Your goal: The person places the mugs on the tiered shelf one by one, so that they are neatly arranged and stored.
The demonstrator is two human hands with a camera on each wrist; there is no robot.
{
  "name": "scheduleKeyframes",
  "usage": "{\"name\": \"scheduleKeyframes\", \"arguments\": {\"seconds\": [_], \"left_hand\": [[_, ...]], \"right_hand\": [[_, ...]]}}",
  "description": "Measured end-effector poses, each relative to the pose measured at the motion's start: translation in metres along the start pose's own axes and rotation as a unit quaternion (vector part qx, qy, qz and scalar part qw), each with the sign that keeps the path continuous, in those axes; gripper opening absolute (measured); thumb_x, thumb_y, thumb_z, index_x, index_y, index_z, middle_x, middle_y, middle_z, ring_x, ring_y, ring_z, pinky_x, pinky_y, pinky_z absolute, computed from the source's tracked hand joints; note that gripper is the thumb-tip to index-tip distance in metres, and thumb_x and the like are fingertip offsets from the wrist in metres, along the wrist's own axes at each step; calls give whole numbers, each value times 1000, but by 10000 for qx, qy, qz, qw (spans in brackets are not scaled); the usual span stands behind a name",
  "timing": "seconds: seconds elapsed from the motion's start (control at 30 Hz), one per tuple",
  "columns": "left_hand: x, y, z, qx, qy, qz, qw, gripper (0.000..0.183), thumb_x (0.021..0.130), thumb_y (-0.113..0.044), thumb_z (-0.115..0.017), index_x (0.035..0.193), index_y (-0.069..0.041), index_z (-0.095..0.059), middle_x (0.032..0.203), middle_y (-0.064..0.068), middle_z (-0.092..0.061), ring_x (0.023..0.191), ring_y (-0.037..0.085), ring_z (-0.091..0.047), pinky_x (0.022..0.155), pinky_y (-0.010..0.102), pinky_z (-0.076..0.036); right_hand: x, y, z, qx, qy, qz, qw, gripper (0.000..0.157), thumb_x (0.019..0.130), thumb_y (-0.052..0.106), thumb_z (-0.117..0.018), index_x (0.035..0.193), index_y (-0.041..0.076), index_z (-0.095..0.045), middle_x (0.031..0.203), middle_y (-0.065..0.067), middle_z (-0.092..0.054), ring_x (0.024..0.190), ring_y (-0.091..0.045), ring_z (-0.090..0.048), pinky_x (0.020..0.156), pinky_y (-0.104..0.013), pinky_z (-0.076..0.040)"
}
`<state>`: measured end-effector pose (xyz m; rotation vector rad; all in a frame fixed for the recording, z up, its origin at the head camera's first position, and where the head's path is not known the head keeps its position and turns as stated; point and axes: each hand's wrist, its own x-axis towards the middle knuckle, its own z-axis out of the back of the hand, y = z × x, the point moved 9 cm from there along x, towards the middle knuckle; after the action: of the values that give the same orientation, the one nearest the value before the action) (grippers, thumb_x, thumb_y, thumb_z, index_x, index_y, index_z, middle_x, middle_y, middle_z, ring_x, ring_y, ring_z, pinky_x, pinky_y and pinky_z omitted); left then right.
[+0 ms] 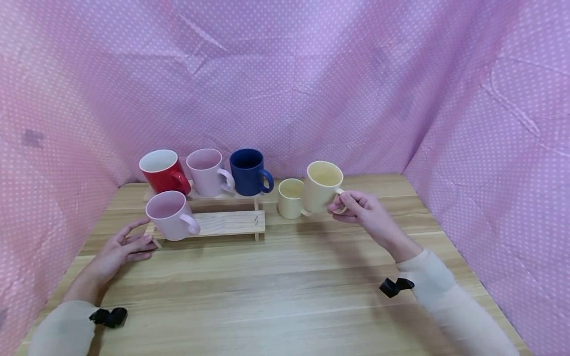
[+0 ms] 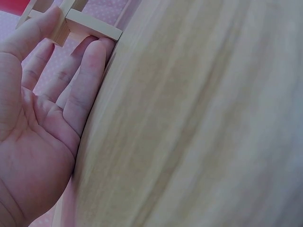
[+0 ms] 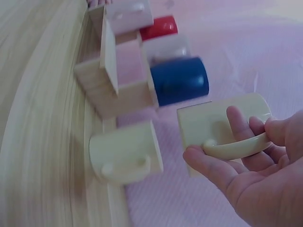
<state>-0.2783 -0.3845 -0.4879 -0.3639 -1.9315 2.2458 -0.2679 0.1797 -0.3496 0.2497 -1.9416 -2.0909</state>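
Observation:
My right hand (image 1: 362, 215) holds a pale yellow mug (image 1: 321, 190) by its handle, raised above the table. Its fingers curl round the handle (image 3: 239, 147) in the right wrist view. Just left of it, a second pale yellow mug (image 1: 290, 200) stands upright on the table. At the lower left my left hand (image 1: 118, 252) grips the left end of a two-tier wooden rack (image 1: 231, 223), thumb in front. In the left wrist view, the thumb touches a wooden piece of the rack (image 2: 92, 24) and the other fingers reach behind. A pink mug (image 1: 169, 217) stands on the lower tier's left part.
Along the rack's upper tier stand a red mug (image 1: 165, 173), white inside, another pink mug (image 1: 206, 173) and a dark blue mug (image 1: 247, 173), handles to the right. Pink dotted cloth (image 1: 285, 89) surrounds the wooden table (image 1: 267, 296) at the back and sides.

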Motion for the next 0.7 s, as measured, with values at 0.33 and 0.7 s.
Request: {"name": "scheduleKeyframes", "arguments": {"seconds": [0.33,0.7], "left_hand": [[0,1,1,-28,-2,-36,10000,49,107,-12,-54,151,-27,-39,114,-9,-72,102,12,-71,83,31,-62],[0,1,-1,165,-73,97,9998,49,107,-17,-54,151,-28,-38,115,-11,-72,102,11,-71,83,30,-61]], "right_hand": [[4,7,-54,98,645,61,9979,32,109,21,-50,111,-10,-59,107,-19,-69,108,-28,-68,99,-48,-55],[24,-3,-108,263,1095,54,9936,31,109,19,-50,110,-10,-62,106,-17,-67,112,-35,-66,100,-55,-52]]}}
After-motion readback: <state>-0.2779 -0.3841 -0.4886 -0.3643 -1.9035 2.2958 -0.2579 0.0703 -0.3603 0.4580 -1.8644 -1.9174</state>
